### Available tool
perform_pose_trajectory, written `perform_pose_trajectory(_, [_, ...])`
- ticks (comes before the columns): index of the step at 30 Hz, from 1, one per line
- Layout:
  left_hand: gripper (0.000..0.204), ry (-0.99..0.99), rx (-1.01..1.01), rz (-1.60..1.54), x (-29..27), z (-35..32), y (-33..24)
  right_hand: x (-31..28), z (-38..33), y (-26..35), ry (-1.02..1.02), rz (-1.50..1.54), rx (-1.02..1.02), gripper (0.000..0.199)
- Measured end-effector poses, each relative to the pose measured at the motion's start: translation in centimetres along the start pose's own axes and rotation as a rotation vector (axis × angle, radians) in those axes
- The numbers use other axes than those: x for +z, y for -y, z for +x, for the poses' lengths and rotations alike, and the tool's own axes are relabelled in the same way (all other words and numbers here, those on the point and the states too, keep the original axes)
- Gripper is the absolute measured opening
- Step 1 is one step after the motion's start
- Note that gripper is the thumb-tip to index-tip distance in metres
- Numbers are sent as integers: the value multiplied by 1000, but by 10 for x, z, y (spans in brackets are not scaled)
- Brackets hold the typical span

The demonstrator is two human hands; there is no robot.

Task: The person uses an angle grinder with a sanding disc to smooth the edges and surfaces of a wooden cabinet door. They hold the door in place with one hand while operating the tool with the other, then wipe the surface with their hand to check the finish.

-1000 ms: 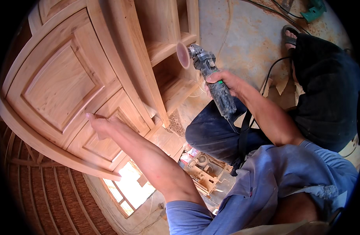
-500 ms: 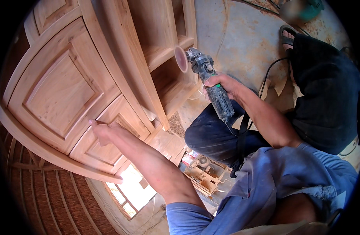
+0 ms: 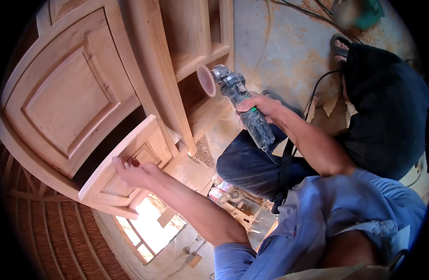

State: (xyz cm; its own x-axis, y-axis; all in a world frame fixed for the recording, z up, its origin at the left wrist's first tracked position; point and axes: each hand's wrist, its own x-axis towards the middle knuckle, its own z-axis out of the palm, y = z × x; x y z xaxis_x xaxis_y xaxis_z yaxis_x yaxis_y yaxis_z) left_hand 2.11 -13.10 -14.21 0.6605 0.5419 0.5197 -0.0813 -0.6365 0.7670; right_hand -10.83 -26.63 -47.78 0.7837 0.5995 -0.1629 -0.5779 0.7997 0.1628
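My left hand (image 3: 135, 174) is closed over the top edge of a wooden drawer front (image 3: 112, 164) with a raised panel. The drawer front stands out from the curved wooden cabinet (image 3: 23, 156), leaving a dark gap above it. Over that gap sits a larger panelled door (image 3: 67, 100), shut in its frame. My right hand (image 3: 258, 105) grips a dusty grey angle grinder (image 3: 257, 128) around its body. The grinder's round, pinkish-brown disc (image 3: 206, 80) faces the cabinet side, apart from the wood. Whether the disc turns I cannot tell.
Open wooden shelves (image 3: 200, 60) stand beside the cabinet. A black cord (image 3: 315, 95) runs near my knee. A green machine (image 3: 371, 14) lies on the grey floor (image 3: 280, 56) at the far right. Below are a wooden frame with parts (image 3: 240, 200) and a bright window (image 3: 151, 224).
The drawer front, flush before, has come out from the cabinet with my left hand on its top edge. The grinder has shifted slightly left and down in my right hand.
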Motion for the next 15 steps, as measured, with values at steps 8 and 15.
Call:
perform_pose_trajectory(8, [74,-129,723,521,-56,55,-117,30,-1,-42,122,-99,102,32])
perform_pose_trajectory(15, [67,-25,654,707,-68,110,-125,55,9,-71,251,-22,133,37])
